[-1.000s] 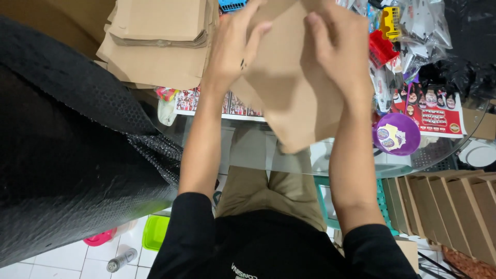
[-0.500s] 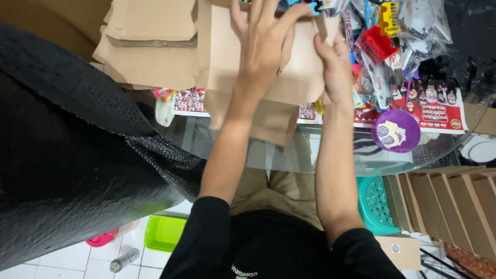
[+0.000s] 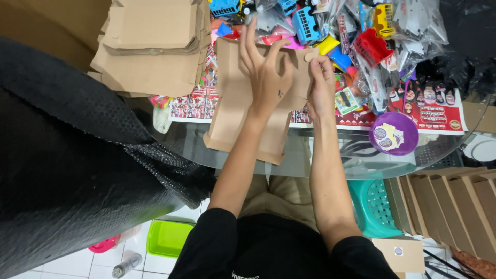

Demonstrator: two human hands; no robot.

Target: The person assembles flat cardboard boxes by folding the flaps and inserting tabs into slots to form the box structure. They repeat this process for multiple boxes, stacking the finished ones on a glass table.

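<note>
The cardboard blank [image 3: 248,111] lies flat on the glass table [image 3: 330,160], just right of the cardboard stack [image 3: 150,51], pinned by the spread left hand [image 3: 266,77] so the right hand [image 3: 321,88] can pinch its flap.

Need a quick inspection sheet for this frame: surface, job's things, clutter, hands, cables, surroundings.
Surface: round glass table, crowded at the far side.
Job's things: flat cardboard piece lying on the table, hanging over its near edge.
Clutter: stack of flat cardboard at left; bagged plastic toys; purple round lid; printed card sheets.
Hands: left hand pressed flat on the cardboard piece, fingers spread; right hand pinching its flap.
Cables: nothing seen.
Surroundings: black bubble wrap roll at left; green tray on tiled floor; row of folded boxes at right; teal stool.
</note>
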